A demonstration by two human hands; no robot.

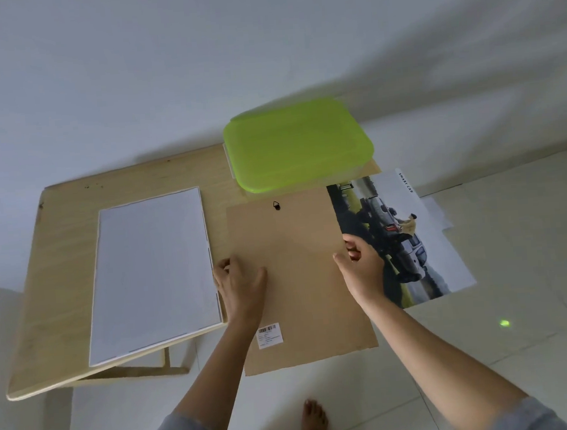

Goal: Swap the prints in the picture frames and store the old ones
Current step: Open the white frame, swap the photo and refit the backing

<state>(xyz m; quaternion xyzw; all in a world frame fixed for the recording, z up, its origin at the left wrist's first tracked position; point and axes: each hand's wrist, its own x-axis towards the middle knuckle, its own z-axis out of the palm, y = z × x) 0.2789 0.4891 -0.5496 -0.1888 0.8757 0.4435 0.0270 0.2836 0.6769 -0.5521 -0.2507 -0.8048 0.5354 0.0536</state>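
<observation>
On the low wooden table (59, 266), a white frame (153, 274) is laid flat at the left, with a brown backing board (297, 281) beside it, overhanging the near edge. A green lidded box (298, 144) is set at the far edge, just beyond the board. A car print (409, 235) is laid to the board's right, partly off the table. The board's left edge is pinched by the left hand (242, 286), thumb on top. Its right edge is gripped by the right hand (362, 264), fingers curled under. A barcode sticker (269, 335) is seen near the board's front; a small black hanger (276, 205) near its far edge.
</observation>
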